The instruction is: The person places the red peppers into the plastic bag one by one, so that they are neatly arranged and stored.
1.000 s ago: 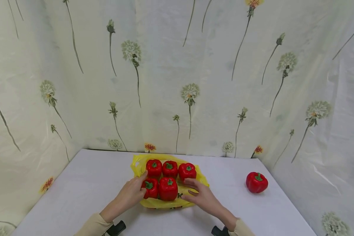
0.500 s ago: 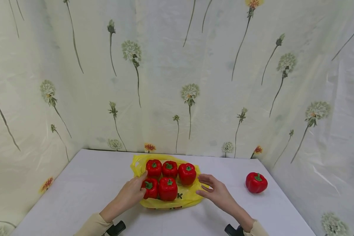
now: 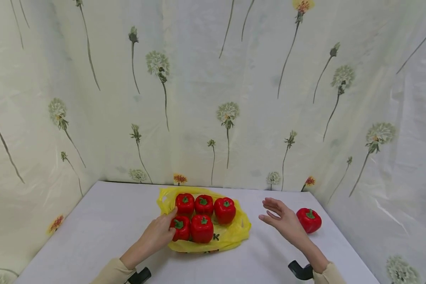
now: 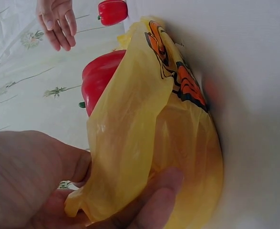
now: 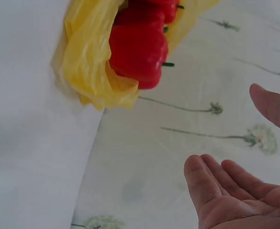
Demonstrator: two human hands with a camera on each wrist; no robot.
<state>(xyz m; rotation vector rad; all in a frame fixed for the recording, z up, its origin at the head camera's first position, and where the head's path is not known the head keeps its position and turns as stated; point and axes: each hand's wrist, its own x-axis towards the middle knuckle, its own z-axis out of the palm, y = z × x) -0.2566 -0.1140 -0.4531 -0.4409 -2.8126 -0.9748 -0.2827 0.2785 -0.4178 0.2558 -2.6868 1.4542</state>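
A yellow plastic bag [image 3: 230,236] lies spread on the table with several red bell peppers [image 3: 202,228] upright on it, green stems up. At its left edge my left hand [image 3: 155,235] grips the bag; the left wrist view shows the thumb and fingers pinching the yellow film [image 4: 125,124], with a pepper [image 4: 99,78] behind it. My right hand [image 3: 285,223] is raised between the bag and a lone red bell pepper [image 3: 309,220], fingers extended, holding nothing. In the right wrist view the right palm [image 5: 240,205] shows bare, apart from the bag.
The white table [image 3: 120,209] meets a dandelion-print curtain [image 3: 198,98] at the back and on both sides. The lone pepper sits near the table's right edge. A dark wrist camera mount [image 3: 301,270] sits below each hand.
My right hand has let go of the bag's rightmost pepper and moved right, away from the bag towards the lone pepper. My left hand has stayed in place.
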